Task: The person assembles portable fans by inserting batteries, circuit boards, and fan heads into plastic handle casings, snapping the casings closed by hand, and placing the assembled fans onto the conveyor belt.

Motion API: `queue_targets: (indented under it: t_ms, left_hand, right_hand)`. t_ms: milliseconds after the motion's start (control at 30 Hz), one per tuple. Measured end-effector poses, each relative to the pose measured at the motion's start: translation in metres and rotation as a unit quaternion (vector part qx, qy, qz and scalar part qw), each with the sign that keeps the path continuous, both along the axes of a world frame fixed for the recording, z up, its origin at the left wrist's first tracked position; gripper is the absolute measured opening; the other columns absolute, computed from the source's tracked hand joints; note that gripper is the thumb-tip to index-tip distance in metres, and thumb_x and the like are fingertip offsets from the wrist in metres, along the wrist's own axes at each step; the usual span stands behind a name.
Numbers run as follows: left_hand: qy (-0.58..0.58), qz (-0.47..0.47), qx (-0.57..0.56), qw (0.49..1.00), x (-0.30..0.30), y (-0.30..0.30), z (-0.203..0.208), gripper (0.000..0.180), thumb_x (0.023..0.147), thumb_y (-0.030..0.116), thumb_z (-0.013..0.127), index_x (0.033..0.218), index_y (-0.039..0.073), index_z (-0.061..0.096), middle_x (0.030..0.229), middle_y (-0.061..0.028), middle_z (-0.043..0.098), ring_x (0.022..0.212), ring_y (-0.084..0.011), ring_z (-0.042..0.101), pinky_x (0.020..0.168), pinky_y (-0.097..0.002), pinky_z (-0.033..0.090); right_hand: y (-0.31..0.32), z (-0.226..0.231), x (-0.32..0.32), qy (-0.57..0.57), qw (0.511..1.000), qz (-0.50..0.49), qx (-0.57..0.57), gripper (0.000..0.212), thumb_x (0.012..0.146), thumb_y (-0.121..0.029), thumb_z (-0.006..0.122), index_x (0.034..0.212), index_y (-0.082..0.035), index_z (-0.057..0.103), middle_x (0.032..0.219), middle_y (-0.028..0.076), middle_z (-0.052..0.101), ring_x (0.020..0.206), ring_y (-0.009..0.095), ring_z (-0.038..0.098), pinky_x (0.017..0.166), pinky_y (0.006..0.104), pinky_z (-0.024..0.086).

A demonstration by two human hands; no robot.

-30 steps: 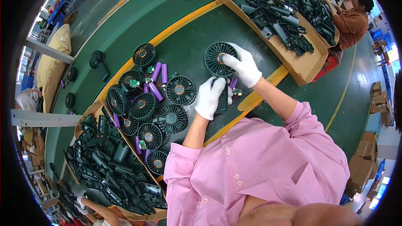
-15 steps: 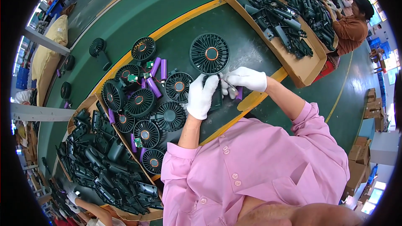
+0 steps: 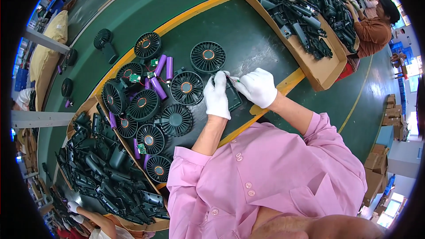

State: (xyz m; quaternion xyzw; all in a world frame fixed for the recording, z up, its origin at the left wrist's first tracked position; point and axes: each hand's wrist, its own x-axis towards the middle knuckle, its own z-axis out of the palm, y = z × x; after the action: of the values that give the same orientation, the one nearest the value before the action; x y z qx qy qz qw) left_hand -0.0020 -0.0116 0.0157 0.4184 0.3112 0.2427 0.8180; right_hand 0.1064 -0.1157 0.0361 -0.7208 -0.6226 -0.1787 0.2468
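A black handheld fan point(image 3: 208, 56) with a round slatted head and copper-coloured centre ring lies in front of me. My left hand point(image 3: 217, 97), in a white glove, is closed around the neck of this fan; its dark handle point(image 3: 233, 98) shows beside the palm. Close to the left fingertips, my gloved right hand point(image 3: 257, 87) is closed in a pinch at thin wires point(image 3: 233, 79) by the handle's top. A small green bit shows at its fingertips. The fingers partly hide what they grip. Left of my left hand lies another fan head point(image 3: 186, 87).
Several fan heads, purple battery cells point(image 3: 158, 87) and green circuit boards point(image 3: 134, 78) crowd the green, yellow-edged worktop's left side. Cardboard trays of dark plastic parts stand lower left point(image 3: 150, 181) and upper right point(image 3: 326, 79). A co-worker point(image 3: 374, 31) in brown works beyond the right tray.
The fan between my hands has shifted left and slightly toward me. My right hand has turned and lowered, its fingers now closer together; the purple cell beneath it no longer shows.
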Motion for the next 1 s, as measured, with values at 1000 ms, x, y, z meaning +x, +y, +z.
queue_targets:
  t_ms: [1000]
  left_hand:
    - [0.029, -0.223, -0.059, 0.973, -0.003, 0.016, 0.004, 0.029, 0.094, 0.032, 0.056, 0.102, 0.004, 0.061, 0.083, -0.0058, 0.063, 0.062, -0.0141, 0.062, 0.053, -0.0261, 0.052]
  right_hand:
    - [-0.009, 0.056, 0.025, -0.049, 0.946, 0.283, -0.151, 0.028, 0.073, -0.016, 0.061, 0.101, -0.016, 0.061, 0.086, 0.001, 0.055, 0.072, 0.017, 0.053, 0.065, 0.0297, 0.042]
